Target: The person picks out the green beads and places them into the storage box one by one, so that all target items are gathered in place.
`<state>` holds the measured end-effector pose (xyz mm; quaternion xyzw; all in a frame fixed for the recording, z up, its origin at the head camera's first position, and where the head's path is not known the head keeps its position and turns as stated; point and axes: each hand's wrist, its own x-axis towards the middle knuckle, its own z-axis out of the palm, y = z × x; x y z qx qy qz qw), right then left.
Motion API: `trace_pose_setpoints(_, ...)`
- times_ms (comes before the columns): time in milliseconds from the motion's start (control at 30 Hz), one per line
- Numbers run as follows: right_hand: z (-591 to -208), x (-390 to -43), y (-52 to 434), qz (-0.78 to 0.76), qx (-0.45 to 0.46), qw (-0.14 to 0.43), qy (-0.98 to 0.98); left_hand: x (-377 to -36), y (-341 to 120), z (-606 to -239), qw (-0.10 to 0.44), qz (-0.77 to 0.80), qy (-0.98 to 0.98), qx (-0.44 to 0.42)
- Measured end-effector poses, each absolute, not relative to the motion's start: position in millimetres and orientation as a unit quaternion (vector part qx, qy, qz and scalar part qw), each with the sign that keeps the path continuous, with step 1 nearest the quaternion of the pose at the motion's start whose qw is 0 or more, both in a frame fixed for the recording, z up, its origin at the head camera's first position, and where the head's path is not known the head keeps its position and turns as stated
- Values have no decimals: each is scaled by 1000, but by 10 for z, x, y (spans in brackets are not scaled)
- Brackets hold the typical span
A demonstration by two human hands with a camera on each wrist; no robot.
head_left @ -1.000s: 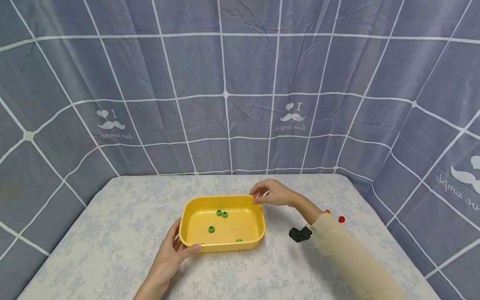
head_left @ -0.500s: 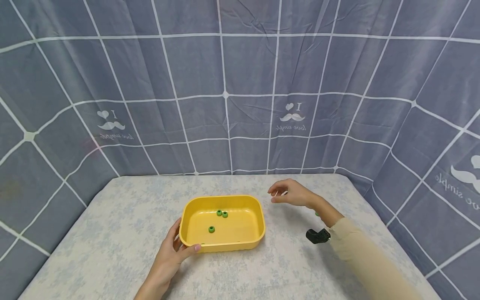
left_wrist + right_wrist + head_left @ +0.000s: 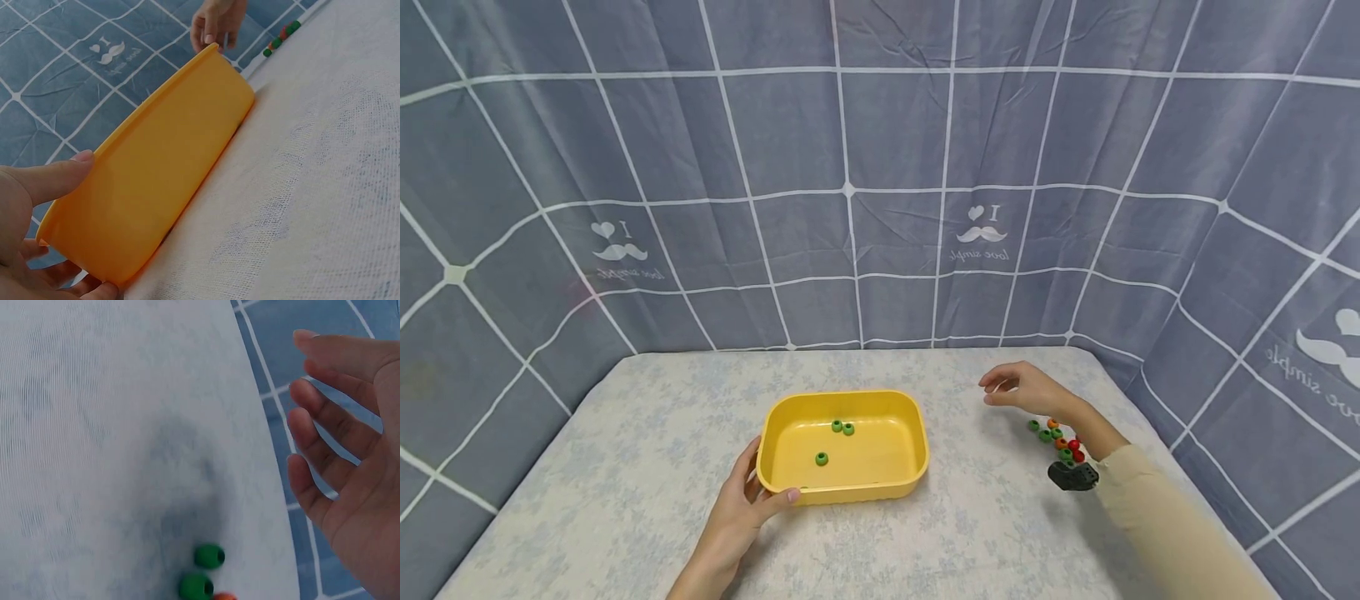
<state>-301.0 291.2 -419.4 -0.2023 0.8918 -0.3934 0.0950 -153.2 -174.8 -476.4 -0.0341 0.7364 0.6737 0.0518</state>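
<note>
While the left hand (image 3: 741,508) grips the stiff, light yellow plastic tray (image 3: 910,417) by its corner rim, the right hand (image 3: 1026,390) hovers empty, fingers relaxed, above small slippery-looking green beads (image 3: 1045,432).

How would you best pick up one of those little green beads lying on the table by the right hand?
Probably pinch the green bead across its round sides with thumb and forefinger, coming straight down from above. It lies flat on the table, small, with other beads close by, so the right hand has little room sideways.
</note>
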Motion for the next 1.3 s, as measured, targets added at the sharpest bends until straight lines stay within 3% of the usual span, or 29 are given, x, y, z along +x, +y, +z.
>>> trace_pose_setpoints(467,-4353,-2835,3502,-405,-129,96,900,-1525,-1767,-4770,55,674,736,-33)
trace_pose_setpoints(667,-4406,-2643,3632,-419,-127,90,894,-1532,-1757,-4744,55,672,737,-41)
trace_pose_setpoints(1033,-4608,-2190,3766,-423,-116,27,898,-1536,-1754,-4733,60,674,735,-52)
trace_pose_setpoints(1300,-4760,-1997,3958,-411,-120,43,903,-1536,-1746,-4743,55,672,737,-45)
